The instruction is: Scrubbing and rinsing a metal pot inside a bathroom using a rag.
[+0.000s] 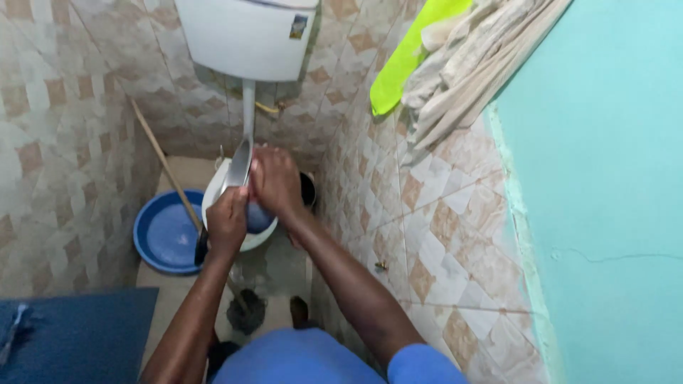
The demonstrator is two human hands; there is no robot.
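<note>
Here, from the left: a round blue plastic basin (pixel 165 235) on the floor, a wooden stick leaning over it. The left hand (pixel 226 224) has its grip clamped on a long, shiny metal blade (pixel 237 167); the right hand (pixel 274 181) presses flat on it, above the white ceramic toilet bowl (pixel 213 192). Wiping looks underway, unfinished.

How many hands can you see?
2. The left hand grips the handle of a long knife over the toilet bowl; the right hand is pressed against the blade beside it.
</note>
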